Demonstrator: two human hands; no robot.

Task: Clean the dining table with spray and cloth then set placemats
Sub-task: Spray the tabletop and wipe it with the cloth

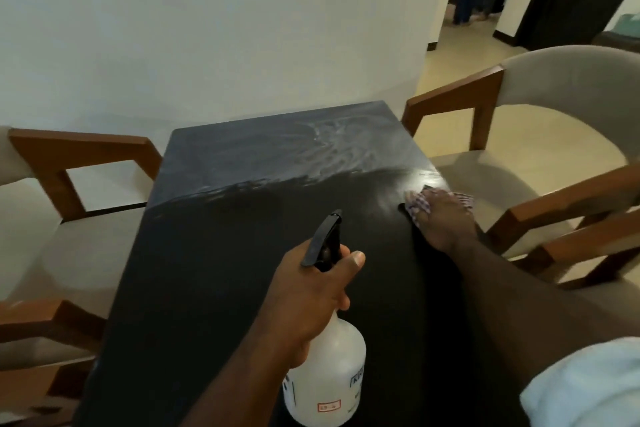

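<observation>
**Left grip**: closed round the neck of a translucent white plastic spray bottle with a black trigger head. The bottle is held above the near half of the bench, nozzle directed toward the far end.

**Right grip**: fingers laid flat on a small checked cloth, which is pressed to the surface close to the right edge.

**Matt black rectangular bench**: the far portion is marked by pale wet streaks; the near portion is seen dark and unstreaked. No placemats are in view.

**Wooden-armed chairs with beige upholstery:** one chair is placed just beside the right edge, another at the left.

**Stage, as judged:** wiping is under way and the far streaks are not yet cleared; placemats are not yet set.

**Hazards, as judged:**
- The cloth could be carried over the right edge and dropped onto the seat, since it is being worked so near that edge.
- Upholstery or the wall could be wetted if the trigger is squeezed at the present aim.
- Marks would be left if the streaks are allowed to dry unwiped.
- Placemats laid on a damp surface would be soiled.
</observation>
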